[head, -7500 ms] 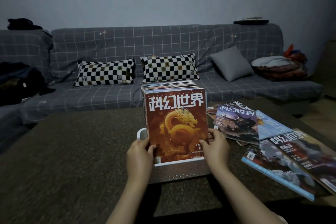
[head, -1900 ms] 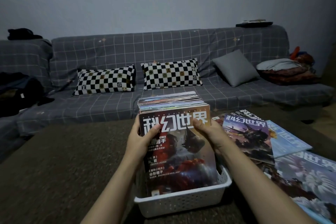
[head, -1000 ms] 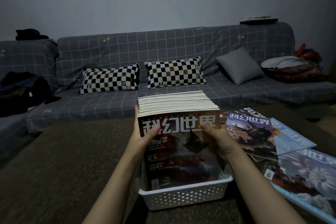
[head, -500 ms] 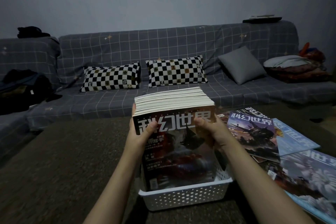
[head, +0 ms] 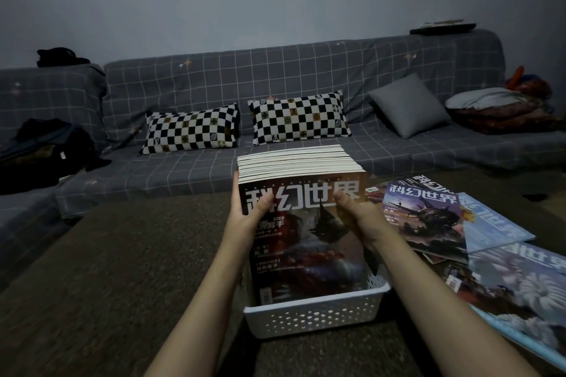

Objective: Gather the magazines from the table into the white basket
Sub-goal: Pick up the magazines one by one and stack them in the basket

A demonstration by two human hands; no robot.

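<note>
In the head view, the person's left hand (head: 249, 214) and right hand (head: 355, 217) are clamping the upright stack of glossy magazines (head: 301, 223) from either side, thumbs pressed on the dark red front cover and fingers curled round behind. Compared with half a second ago the stack is sitting slightly more squarely, its pale page edges levelled into one even block; seven and a half seconds ago an orange dragon cover was facing the camera, and now a darker red one is in front, so at least one more issue seems to have joined the pile. This suggests the person is tidying the batch already loaded rather than adding one right now.

The stack is standing inside the white perforated plastic basket (head: 315, 315), lower edges down in it and hidden by its near wall. The covers are facing the wearer, titles upright, the long axis running bottom to top and leaning a little away toward the grey checked sofa (head: 306, 70). The pale page edges are pointing upward.

To the right, several loose magazines are still lying flat and overlapping on the brown textured table (head: 107, 269): a purple-toned cover (head: 425, 217), a light blue one (head: 493, 223) and a white-flowered one (head: 520, 294). The task therefore looks well advanced but unfinished.
</note>
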